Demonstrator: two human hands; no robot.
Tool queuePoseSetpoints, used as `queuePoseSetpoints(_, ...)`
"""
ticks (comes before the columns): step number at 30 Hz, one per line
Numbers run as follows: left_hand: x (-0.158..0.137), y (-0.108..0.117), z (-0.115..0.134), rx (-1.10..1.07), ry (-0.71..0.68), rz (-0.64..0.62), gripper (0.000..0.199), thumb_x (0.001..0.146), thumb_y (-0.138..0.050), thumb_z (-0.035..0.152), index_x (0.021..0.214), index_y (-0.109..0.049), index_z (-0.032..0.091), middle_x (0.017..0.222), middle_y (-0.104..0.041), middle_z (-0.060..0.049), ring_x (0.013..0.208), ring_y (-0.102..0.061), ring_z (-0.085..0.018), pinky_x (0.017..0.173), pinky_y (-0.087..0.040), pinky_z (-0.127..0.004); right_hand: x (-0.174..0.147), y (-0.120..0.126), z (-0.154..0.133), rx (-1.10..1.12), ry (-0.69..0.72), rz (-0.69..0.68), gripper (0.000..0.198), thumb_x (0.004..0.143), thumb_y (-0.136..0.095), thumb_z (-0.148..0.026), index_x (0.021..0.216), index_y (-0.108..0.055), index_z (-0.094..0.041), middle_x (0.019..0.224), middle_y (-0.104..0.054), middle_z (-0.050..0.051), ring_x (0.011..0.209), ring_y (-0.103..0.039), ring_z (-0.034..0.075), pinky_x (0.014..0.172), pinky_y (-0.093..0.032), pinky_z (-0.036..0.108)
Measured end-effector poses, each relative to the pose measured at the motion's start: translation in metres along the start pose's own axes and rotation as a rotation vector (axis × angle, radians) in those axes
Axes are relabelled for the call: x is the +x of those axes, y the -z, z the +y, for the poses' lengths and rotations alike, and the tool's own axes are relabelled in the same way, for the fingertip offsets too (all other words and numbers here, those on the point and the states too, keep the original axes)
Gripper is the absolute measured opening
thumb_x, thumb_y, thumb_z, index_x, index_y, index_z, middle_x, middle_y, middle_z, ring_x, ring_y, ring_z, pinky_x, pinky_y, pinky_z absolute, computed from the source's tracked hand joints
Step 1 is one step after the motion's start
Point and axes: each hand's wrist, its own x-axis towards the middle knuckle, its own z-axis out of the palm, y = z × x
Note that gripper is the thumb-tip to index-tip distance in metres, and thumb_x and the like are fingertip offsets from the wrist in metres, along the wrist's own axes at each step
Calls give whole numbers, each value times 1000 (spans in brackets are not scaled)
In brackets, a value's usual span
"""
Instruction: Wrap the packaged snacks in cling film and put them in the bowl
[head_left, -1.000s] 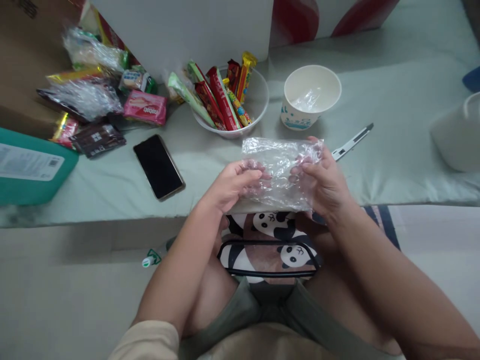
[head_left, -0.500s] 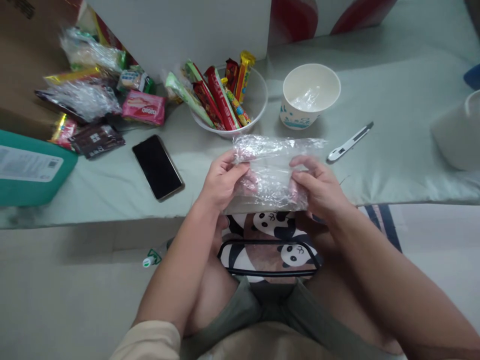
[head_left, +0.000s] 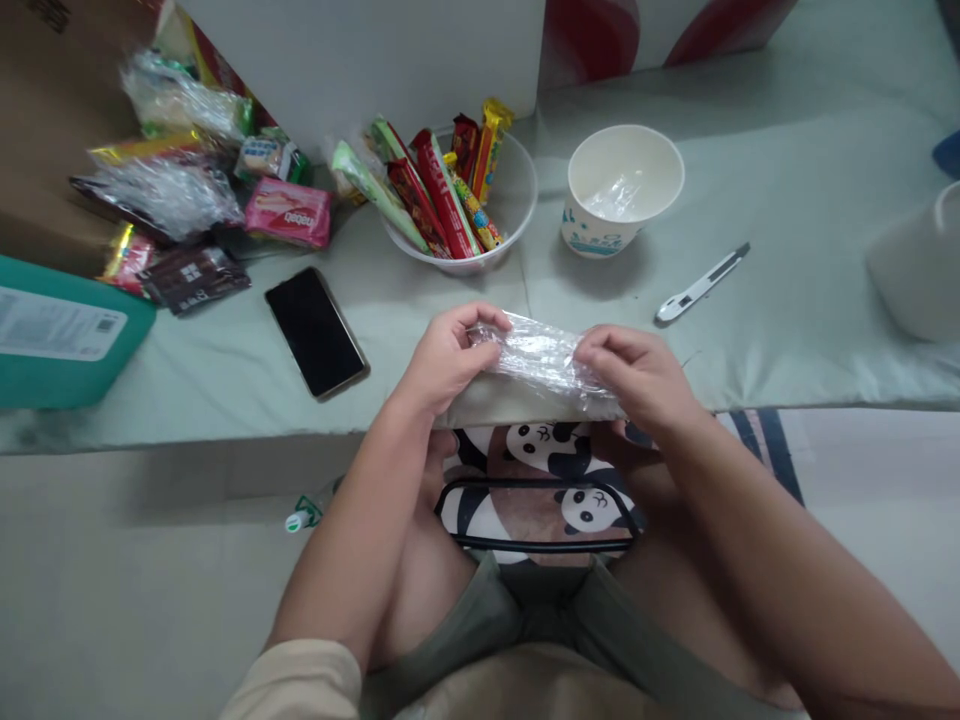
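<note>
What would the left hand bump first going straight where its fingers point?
The clear, crinkled plastic film it holds; beyond that, probably the bare right hand, though depth is unclear.

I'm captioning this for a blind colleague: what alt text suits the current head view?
A person's left hand and right hand hold a crumpled piece of clear plastic between them near the edge of a pale green surface. Beyond stand a bowl of wrapped snacks and a paper cup; a phone lies to the left, a cutter to the right.
</note>
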Motion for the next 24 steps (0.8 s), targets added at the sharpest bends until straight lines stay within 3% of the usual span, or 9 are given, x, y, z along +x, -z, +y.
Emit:
queuePoseSetpoints(1, 0, 0, -1, 5, -6, -8, 27, 61, -67, 13, 88, -69, 19, 76, -64, 2, 61, -52, -9, 56, -41, -22, 0, 1, 1, -21, 2, 3, 26, 79, -75, -41, 96, -64, -24, 93, -63, 1, 64, -52, 11, 57, -45, 28)
queuePoseSetpoints(4, -1, 2, -1, 30, -45, -68, 40, 61, -63, 10, 99, -68, 21, 83, -66, 1, 66, -57, -11, 60, -44, -23, 3, 9, 2, 22, 58, 39, 58, 70, -82, -30, 121, -54, -32, 113, -61, 2, 84, -63, 16, 70, -54, 31)
queuePoseSetpoints(8, -3, 3, -1, 127, -158, -213, 43, 63, -55, 6, 100, -70, 20, 101, -68, -2, 80, -63, -12, 68, -48, -24, 11, 21, -3, 201, 125, 131, 44, 73, -79, -34, 113, -59, -31, 114, -65, 4, 110, -66, 22, 95, -55, 38)
queuePoseSetpoints(12, 0, 0, -3, 274, -289, -274, 45, 64, -49, 3, 98, -73, 20, 106, -67, -4, 88, -63, -14, 71, -47, -24, 10, 11, -13, 71, -87, -272, 30, 70, -79, -35, 94, -66, -23, 87, -67, 2, 80, -64, 17, 74, -55, 33)
queuePoseSetpoints(15, 2, -3, -6, 358, -360, -137, 49, 65, -48, 1, 103, -70, 21, 114, -66, -5, 93, -64, -16, 73, -50, -26, 6, -1, -19, -89, -170, -421, 18, 75, -72, -34, 76, -61, -19, 61, -53, -4, 55, -47, 10, 52, -38, 25)
queuePoseSetpoints(17, 1, -7, -7, 476, -391, 59, 49, 67, -49, 0, 105, -68, 22, 115, -64, -5, 90, -65, -16, 75, -52, -28, 3, -4, -21, -138, -182, -349, 14, 78, -65, -31, 73, -59, -19, 56, -49, -4, 50, -42, 9, 48, -31, 25)
queuePoseSetpoints(20, -6, -19, -7, 717, -533, 334, 37, 71, -54, 2, 99, -67, 22, 106, -65, -6, 90, -64, -19, 82, -54, -34, 3, -6, -19, -199, -153, -249, 10, 77, -62, -27, 73, -59, -19, 58, -53, -3, 54, -46, 10, 50, -33, 25)
queuePoseSetpoints(22, -12, -29, -7, 794, -696, 307, 27, 76, -60, 10, 98, -68, 22, 104, -68, -8, 99, -64, -25, 92, -53, -40, 3, -7, -17, -203, -92, -245, 11, 78, -61, -27, 71, -59, -19, 63, -56, -2, 59, -48, 11, 54, -36, 26)
queuePoseSetpoints(24, -16, -37, -8, 798, -727, 118, 24, 82, -61, 17, 104, -68, 21, 111, -71, -10, 109, -65, -28, 100, -50, -44, 3, -8, -17, -162, -11, -258, 13, 80, -61, -30, 73, -60, -19, 67, -58, -1, 63, -50, 12, 59, -39, 26)
